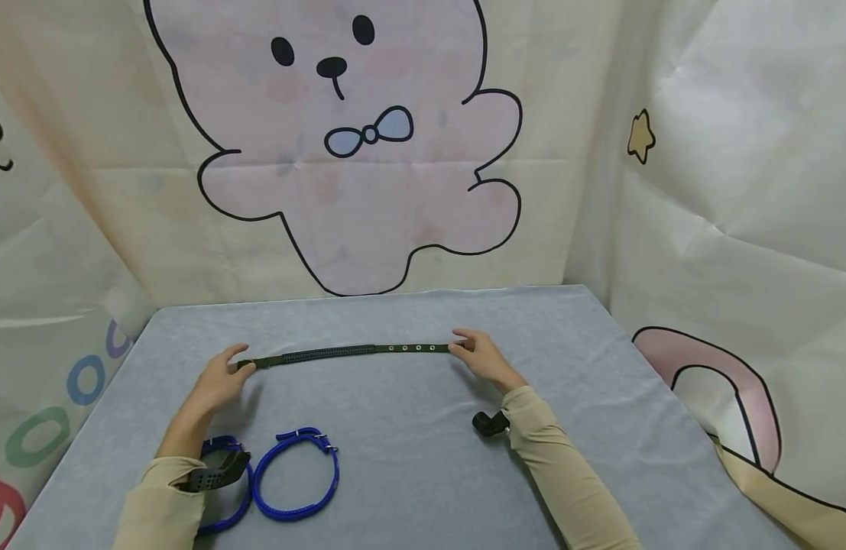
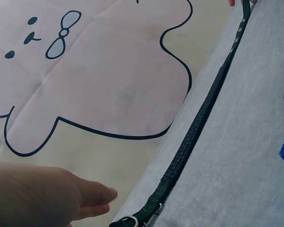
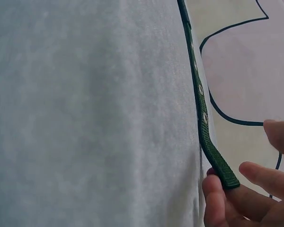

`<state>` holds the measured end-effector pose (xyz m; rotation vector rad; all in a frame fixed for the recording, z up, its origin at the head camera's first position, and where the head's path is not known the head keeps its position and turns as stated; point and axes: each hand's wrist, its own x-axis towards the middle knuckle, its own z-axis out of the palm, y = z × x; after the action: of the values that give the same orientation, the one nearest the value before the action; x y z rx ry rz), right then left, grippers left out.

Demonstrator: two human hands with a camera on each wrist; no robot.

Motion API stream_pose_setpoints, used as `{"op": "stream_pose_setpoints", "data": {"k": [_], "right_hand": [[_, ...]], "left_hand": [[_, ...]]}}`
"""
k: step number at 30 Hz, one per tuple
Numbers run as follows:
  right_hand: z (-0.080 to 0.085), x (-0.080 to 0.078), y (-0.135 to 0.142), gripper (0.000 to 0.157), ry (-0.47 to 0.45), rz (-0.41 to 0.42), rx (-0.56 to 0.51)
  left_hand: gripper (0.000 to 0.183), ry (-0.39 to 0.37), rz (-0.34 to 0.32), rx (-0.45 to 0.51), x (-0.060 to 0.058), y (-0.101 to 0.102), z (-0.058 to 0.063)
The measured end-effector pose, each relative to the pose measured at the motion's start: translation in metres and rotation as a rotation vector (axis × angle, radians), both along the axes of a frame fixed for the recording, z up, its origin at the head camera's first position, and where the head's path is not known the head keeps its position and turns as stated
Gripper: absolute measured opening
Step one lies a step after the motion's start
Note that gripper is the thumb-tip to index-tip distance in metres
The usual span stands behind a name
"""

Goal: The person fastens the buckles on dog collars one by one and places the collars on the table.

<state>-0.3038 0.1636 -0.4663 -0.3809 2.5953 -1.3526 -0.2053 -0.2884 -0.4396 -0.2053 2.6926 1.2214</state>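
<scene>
"Where is the green strap (image 1: 329, 354)?"

"Stretched nearly straight between my hands, toward the far side of the cloth-covered table (image 1: 402, 458). My right hand (image 1: 490, 363) pinches the plain tip, past the metal eyelets (image 3: 201, 89). My left hand (image 1: 219, 382) has thumb and fingers round the other end, by a metal ring (image 2: 131, 218); from my left wrist, the contact itself drops out of frame."

"Which hold worries you?"

"The right. I have only the very end, and my upper fingers stand clear of it. If I pull outward, I think the tip could slide out and the strap spring toward my left."

"And the left?"

"The ring and metal parts crowd that end. If my pinch rests on a loose piece instead of the webbing, it might swivel and twist the strap."

"Anything else?"

"The two blue collars (image 1: 292, 516). They lie side by side, closed into loops, nearer me, and one is partly hidden beneath my left wrist camera (image 1: 216, 475). If I draw that arm back low, the camera or my sleeve (image 1: 163, 504) could catch a loop and drag it. I can't tell from here how much clearance I have."
</scene>
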Motion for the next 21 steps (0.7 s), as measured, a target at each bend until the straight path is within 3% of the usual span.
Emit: {"op": "stream_pose_setpoints", "data": {"k": [5, 10, 16, 21], "right_hand": [[0.0005, 0.0001, -0.0005, 0.044, 0.030, -0.016, -0.046], [0.0000, -0.0009, -0.0010, 0.039, 0.088, -0.045, -0.147], [0.0003, -0.0034, -0.0024, 0.037, 0.014, -0.085, -0.372], [0.0008, -0.0047, -0.0043, 0.036, -0.049, -0.100, -0.459]], "left_hand": [[0.056, 0.054, 0.029, 0.019, 0.0016, 0.0010, 0.0007], [0.048, 0.109, 0.097, 0.012, 0.0018, 0.0043, -0.0008], [0.041, 0.195, 0.141, 0.013, -0.0006, 0.0068, -0.0040], [0.036, 0.271, 0.161, -0.030, 0.0001, 0.0082, -0.0049]]}}
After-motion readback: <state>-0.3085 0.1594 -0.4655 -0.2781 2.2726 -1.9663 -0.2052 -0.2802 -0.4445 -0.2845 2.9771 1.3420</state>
